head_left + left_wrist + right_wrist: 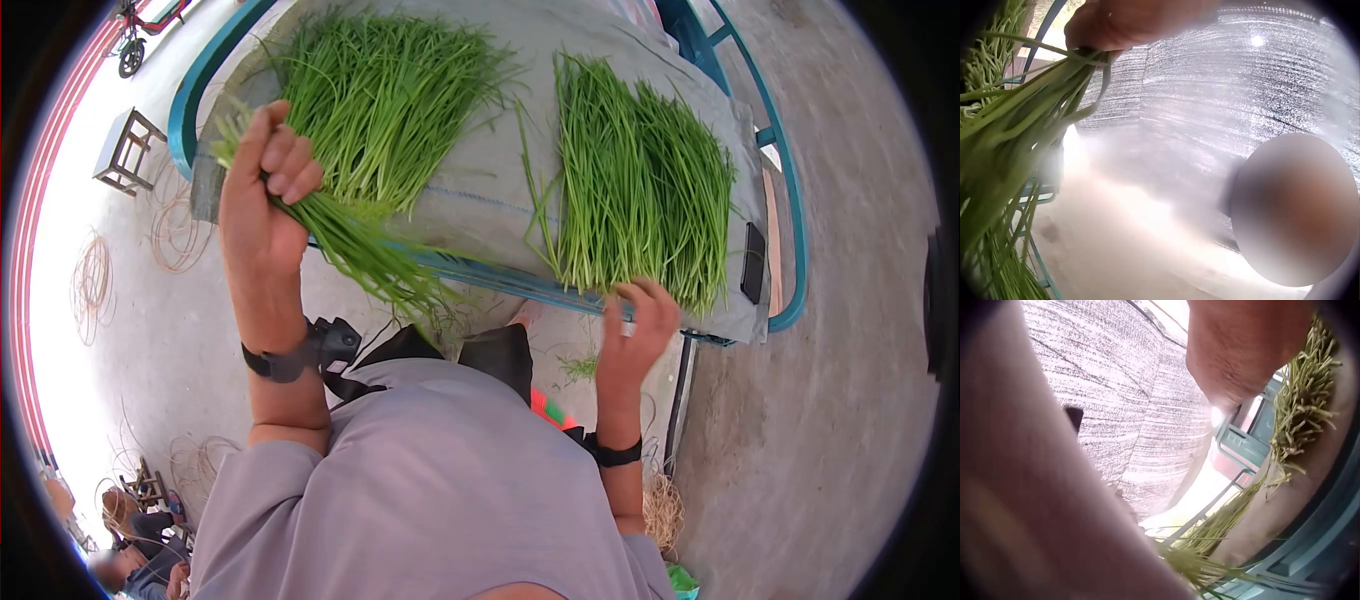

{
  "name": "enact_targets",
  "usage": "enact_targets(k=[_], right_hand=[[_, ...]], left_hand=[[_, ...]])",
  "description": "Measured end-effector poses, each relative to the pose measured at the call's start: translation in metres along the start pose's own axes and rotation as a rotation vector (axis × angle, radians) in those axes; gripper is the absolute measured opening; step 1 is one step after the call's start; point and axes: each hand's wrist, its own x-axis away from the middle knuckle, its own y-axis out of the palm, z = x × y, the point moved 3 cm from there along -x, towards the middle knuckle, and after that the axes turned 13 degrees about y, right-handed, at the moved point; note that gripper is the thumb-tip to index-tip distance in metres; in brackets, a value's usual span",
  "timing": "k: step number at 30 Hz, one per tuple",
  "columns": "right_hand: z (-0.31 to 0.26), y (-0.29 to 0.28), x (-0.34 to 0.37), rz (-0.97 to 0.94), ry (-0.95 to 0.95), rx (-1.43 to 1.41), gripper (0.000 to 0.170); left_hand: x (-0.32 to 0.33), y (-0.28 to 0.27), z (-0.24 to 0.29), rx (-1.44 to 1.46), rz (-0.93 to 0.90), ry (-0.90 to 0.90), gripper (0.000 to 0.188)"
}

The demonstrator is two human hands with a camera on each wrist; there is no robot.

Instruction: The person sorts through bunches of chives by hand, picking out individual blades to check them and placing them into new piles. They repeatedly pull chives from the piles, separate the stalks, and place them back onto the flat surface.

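Observation:
My left hand (268, 190) is raised at the left end of the cart and grips a bunch of long green chives (365, 245). Their leaves hang down toward my lap; the pale ends stick out above the fist. In the left wrist view the leaves (1022, 144) fan out below the fingers. My right hand (642, 325), fingers loosely bent and nothing seen between them, hovers at the front edge of the right pile of chives (640, 180). The right wrist view has that pile's cut ends (1304, 394) beside the hand. A left pile of chives (385, 100) lies behind my left hand.
Both piles lie on a grey cloth (485, 165) over a cart with a blue-green rail (792, 220). A black phone-like object (753, 262) lies at its right. A stool (125, 150) and loose coils (92, 285) are on the left floor; a person (150, 565) sits lower left.

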Motion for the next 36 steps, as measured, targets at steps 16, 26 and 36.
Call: enact_targets(k=[16, 26, 36], right_hand=[[-0.014, 0.063, -0.006, -0.21, -0.173, 0.359, 0.018], [-0.035, 0.028, -0.009, -0.197, -0.147, 0.148, 0.011], [-0.042, 0.024, -0.013, -0.292, -0.207, -0.077, 0.012]], left_hand=[[0.074, 0.04, -0.111, -0.869, -0.665, -0.249, 0.019], [0.098, 0.036, -0.153, -1.128, -1.119, 0.256, 0.047], [0.103, 0.03, -0.158, -1.157, -1.107, 0.446, 0.066]])
